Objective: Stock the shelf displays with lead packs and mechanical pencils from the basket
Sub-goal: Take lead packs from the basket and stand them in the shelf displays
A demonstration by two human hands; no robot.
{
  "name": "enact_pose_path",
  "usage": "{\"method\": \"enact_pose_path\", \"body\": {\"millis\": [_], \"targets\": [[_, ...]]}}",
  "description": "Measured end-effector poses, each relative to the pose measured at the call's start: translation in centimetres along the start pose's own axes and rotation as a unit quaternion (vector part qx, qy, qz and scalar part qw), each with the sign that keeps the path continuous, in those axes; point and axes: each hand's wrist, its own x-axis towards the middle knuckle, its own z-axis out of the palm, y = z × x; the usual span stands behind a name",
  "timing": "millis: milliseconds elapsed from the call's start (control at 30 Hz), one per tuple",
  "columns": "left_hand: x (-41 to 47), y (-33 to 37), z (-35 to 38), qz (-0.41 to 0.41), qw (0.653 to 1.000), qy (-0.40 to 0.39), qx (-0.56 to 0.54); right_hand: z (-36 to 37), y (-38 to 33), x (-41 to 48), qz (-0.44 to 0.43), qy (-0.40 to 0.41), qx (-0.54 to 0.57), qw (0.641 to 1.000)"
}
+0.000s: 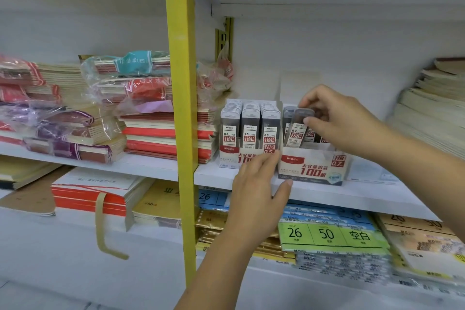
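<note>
Two clear display boxes stand side by side on the white shelf (216,176). The left one, the HB 0.5 box (247,133), is packed with rows of grey lead packs. The HB 0.7 box (314,168) to its right holds a few packs. My right hand (337,121) pinches the top of a tilted 0.7 lead pack (297,131) at the front left of that box. My left hand (259,191) grips the 0.7 box's front left corner, thumb under its base. No basket or pencils are in view.
A yellow upright post (182,108) divides the shelving. Wrapped notebook stacks (105,108) fill the shelf to the left, and more notebooks (432,103) lie at the right. The shelf below carries paper packs, among them a green label (329,234).
</note>
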Motion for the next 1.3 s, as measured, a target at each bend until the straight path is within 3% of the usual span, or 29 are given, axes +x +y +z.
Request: {"method": "enact_pose_path", "body": {"millis": [100,367,467,533,600,667,733,800,867,967,1100,1300], "targets": [[-0.1,0.1,-0.1,-0.001,1.000,-0.011,-0.001,0.3,0.3,0.8,0.020,-0.004,0.024,1.000],[-0.1,-0.1,-0.2,-0.002,1.000,-0.024,-0.006,1.0,0.3,0.4,-0.003,0.017,-0.120,0.993],[-1.0,0.3,-0.4,0.002,1.000,0.014,-0.016,0.5,-0.5,-3.0,-0.007,0.077,-0.053,0.996],[-2.2,0.4,-0.5,0.001,0.999,0.044,-0.018,0.4,-1.0,-6.7,-0.016,0.120,0.044,0.992],[-4.0,0.2,0.0,-0.007,0.999,0.036,-0.018,1.3,-0.6,-11.3,0.012,0.113,0.161,0.980],[-6.3,-0.5,0.8,-0.019,0.999,-0.035,-0.022,3.2,0.7,-15.5,0.073,0.060,0.226,0.969],[-9.2,-1.8,2.4,-0.038,0.987,-0.159,-0.001,6.3,3.2,-19.8,0.159,-0.033,0.226,0.961],[-12.6,-3.9,4.2,-0.082,0.955,-0.283,0.029,10.1,5.9,-24.2,0.248,-0.141,0.210,0.935],[-16.3,-6.3,6.3,-0.155,0.921,-0.357,0.033,14.3,8.2,-29.1,0.320,-0.218,0.185,0.903],[-21.7,-9.8,9.5,-0.272,0.876,-0.398,0.019,20.2,10.6,-35.5,0.396,-0.279,0.162,0.859],[-28.1,-13.4,12.7,-0.353,0.837,-0.418,0.007,26.0,12.1,-41.3,0.436,-0.370,0.153,0.806],[-34.3,-16.0,16.5,-0.374,0.784,-0.495,0.021,30.5,14.0,-45.3,0.422,-0.387,0.088,0.815]]}}
